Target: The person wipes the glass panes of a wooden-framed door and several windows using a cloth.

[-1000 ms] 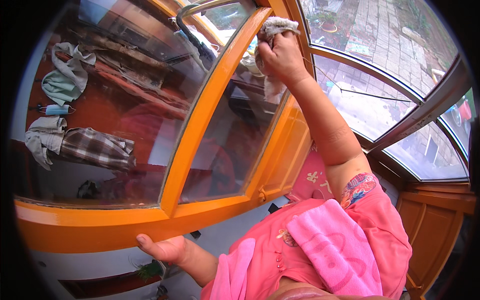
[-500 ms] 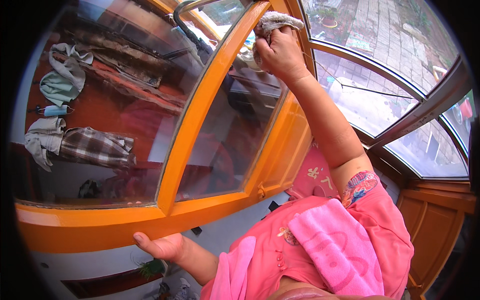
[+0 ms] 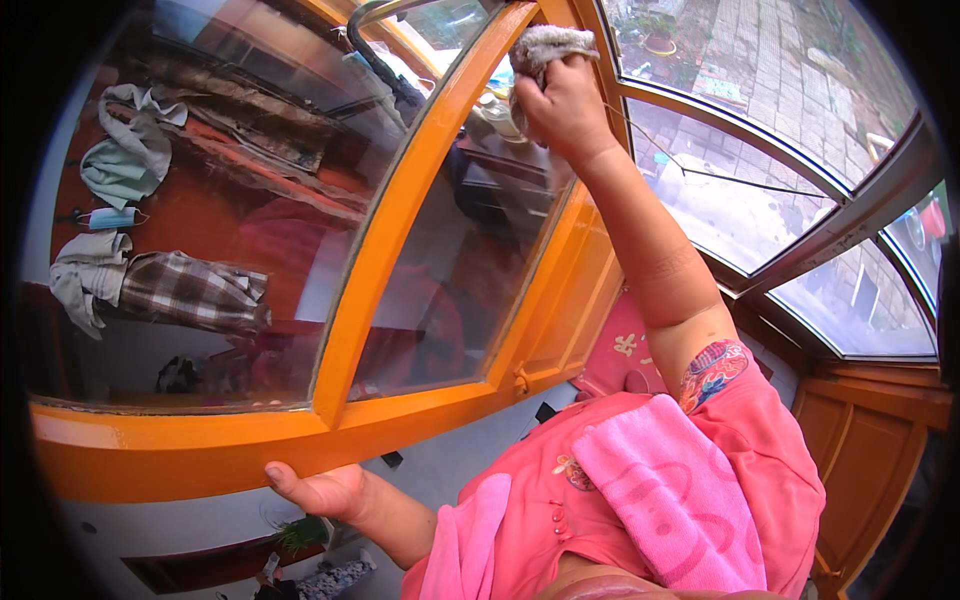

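the right hand [image 3: 568, 108], at one o'clock, clenches a crumpled greyish-white cloth [image 3: 553, 45]; the left hand [image 3: 328, 491], at seven, spreads its thumb (fingers hidden, grip unclear) by an orange wooden frame [image 3: 200, 450]. the narrow glass pane [image 3: 455, 290], nearer the right hand, lengthens toward seven.

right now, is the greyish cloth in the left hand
No, the right hand grips the greyish cloth, up by the orange frame.

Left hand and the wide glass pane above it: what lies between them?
In the head view, the orange bottom rail lies between the wide glass pane and the visible part of the left hand.
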Demonstrator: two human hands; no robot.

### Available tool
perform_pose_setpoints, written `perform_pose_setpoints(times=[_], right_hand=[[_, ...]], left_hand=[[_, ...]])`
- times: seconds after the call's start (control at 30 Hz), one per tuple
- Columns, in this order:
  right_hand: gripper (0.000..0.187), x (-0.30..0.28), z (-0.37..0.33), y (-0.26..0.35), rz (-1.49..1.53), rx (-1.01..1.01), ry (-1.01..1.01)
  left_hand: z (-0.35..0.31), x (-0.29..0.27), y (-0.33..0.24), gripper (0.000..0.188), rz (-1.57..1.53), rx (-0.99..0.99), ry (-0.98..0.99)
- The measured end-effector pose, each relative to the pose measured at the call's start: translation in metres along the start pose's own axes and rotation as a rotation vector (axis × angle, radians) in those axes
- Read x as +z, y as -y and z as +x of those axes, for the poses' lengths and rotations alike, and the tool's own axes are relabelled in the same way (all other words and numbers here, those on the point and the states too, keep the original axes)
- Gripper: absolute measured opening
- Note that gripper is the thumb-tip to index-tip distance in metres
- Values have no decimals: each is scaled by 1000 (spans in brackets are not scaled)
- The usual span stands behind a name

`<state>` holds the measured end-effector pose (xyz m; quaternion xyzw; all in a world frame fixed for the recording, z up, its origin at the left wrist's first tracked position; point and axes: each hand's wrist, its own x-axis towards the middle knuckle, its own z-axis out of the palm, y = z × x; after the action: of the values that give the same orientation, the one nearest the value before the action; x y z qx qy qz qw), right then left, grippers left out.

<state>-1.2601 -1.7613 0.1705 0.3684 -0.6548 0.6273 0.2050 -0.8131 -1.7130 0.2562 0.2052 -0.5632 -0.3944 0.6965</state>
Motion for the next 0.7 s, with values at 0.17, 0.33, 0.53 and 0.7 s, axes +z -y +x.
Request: perform_pose_setpoints(times=[0.17,0.33,0.53,0.7], right_hand=[[31,-6,-73,36,88,-147,121],[35,-10,-71,24,126,82,209],[34,-10,-63,8,11,-94,122],[33,-16,-76,26,136,-48,200]], left_hand=[[-3,-2,0,62,13,0,-11],[-3,-5,-2,63,40,-10,-21],[-2,4,0,64,19,-8,-71],[-5,4,-3,65,16,-34,-136]])
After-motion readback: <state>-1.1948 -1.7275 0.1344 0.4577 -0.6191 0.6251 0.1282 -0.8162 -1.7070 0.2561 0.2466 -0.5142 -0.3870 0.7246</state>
